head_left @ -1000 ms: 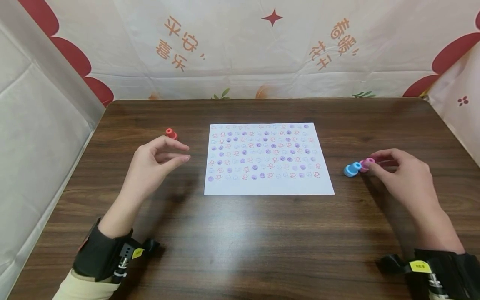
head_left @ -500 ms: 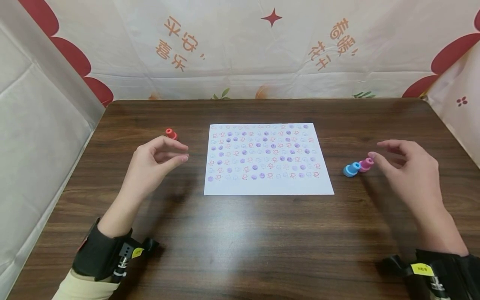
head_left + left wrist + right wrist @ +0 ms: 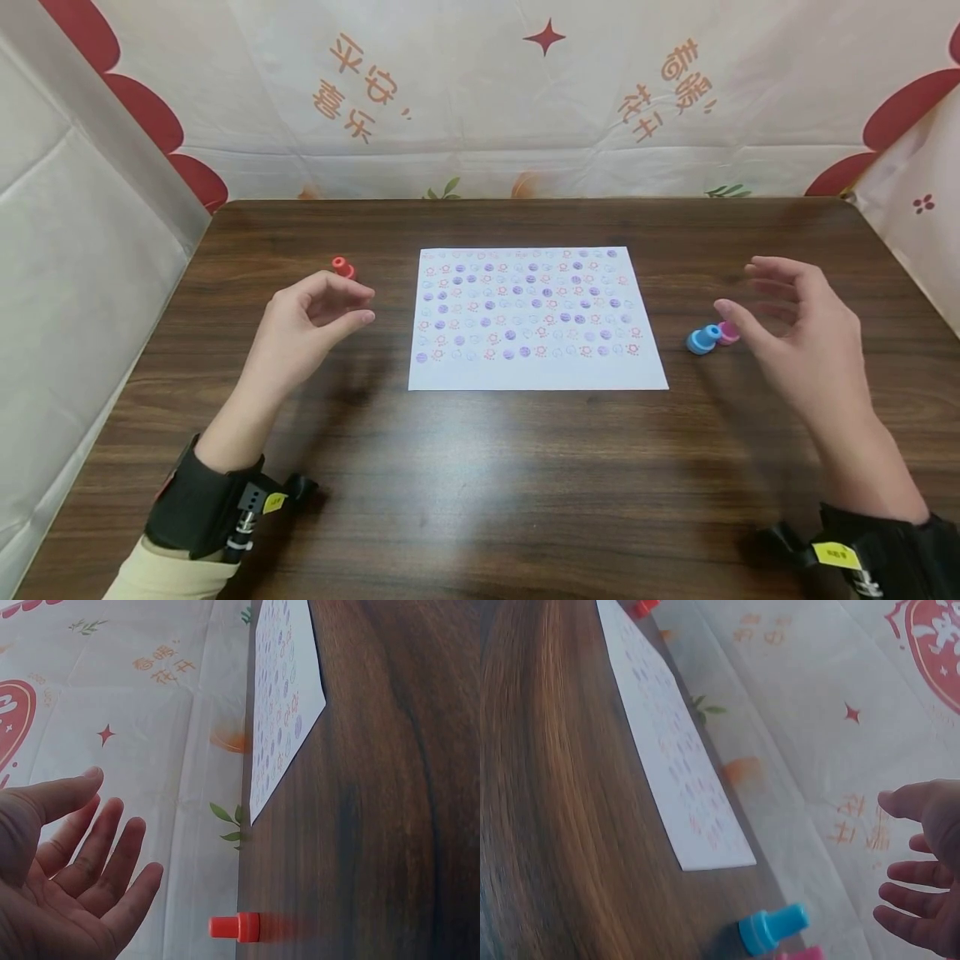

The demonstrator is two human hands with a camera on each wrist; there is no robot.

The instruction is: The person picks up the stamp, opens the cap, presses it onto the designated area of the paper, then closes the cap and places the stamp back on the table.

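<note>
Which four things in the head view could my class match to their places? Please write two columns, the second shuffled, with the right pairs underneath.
Things
1. White rectangular paper sheet
2. Small red stepped cylindrical piece
3. Small blue stepped cylindrical piece
4. Small pink rounded piece

Places
A. Partly hidden behind the right hand
B. Left of the sheet, just beyond the left hand
C. Between the sheet and the pink piece
D. Flat on the brown wood-grain table, between the red and blue pieces

Right pairs: 1-D, 2-B, 3-C, 4-A
</note>
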